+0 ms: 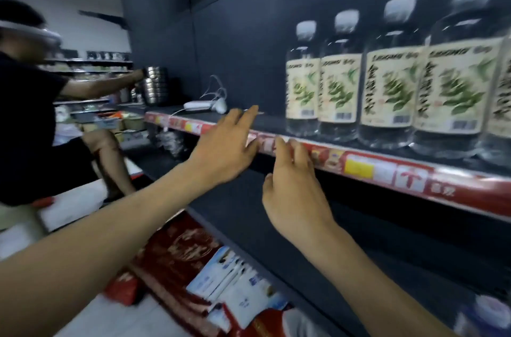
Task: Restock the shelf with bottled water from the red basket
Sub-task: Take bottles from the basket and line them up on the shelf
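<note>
Several clear water bottles with white caps and cream leaf labels stand in a row on the right part of the dark shelf. My left hand hovers open at the shelf's front edge, fingers stretched toward the bare stretch left of the bottles. My right hand is open just below the red price strip, fingertips near it. Neither hand holds anything. The red basket is not in view.
A white device with cables lies on the shelf further left. Another person on the left reaches toward stacked metal bowls. Red and white packaged goods lie on the lower shelf below my arms.
</note>
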Demonstrator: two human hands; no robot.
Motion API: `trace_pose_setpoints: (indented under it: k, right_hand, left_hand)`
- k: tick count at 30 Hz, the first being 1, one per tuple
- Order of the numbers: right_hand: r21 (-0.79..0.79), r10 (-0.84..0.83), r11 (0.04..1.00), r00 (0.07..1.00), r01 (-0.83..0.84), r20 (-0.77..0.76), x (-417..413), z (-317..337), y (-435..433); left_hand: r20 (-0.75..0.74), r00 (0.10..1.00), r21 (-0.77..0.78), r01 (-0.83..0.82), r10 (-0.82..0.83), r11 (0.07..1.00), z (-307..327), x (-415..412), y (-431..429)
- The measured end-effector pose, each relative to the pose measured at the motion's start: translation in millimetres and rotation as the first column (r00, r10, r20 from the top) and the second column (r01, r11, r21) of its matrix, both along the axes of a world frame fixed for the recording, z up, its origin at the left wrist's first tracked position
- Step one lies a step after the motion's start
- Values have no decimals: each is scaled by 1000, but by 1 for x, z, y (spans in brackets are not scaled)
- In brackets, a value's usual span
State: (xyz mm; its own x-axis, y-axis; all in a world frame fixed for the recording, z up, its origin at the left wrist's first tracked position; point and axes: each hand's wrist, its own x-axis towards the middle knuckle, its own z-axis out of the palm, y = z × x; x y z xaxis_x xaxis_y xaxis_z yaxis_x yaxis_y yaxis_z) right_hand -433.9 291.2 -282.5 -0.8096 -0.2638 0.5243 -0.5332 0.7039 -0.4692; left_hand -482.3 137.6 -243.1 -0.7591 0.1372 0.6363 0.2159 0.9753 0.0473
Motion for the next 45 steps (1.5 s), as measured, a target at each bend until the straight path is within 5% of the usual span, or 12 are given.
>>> trace_pose_setpoints:
  k: [5,9,14,19,22,26,33,38,42,45]
  right_hand:
    - [36,236,970,967,-241,93,35,-39,-59]
    - [17,443,895,891,-447,100,83,-75,-114]
    - [79,663,721,718,-689,209,176,-131,-192]
    - [138,777,489,502,-861,381,283,-191,-264]
    - [169,760,377,408,-911,505,334,-231,-306]
    - [143,673,284,303,-948,675,382,-285,-353]
    - [-5,481,370,187,-929,856,418,-383,-383]
    - [36,414,430,232,-902,880,427,-421,-408]
    - [177,263,467,327,-867,908,428,-454,-412]
    - [132,190,458,242,-879,952,421,-475,-411]
  left_hand:
    - [-26,933,-339,-346,359,875,-60,112,-65]
    - [75,800,-363,-534,595,763,-102,226,-112]
    - [306,423,-345,-786,853,513,-162,393,-151]
    - [474,113,-281,-921,873,272,-248,542,-178]
    - [589,2,-218,-962,808,161,-297,594,-194]
    - [731,-27,-84,-995,681,51,-358,633,-219]
    - [915,-6,72,-981,404,-178,-461,667,-242]
    - [893,193,366,-835,406,-410,-481,662,-258]
    - [918,242,394,-651,314,-649,-482,666,-270]
    - [922,314,383,-661,225,-645,-486,658,-268]
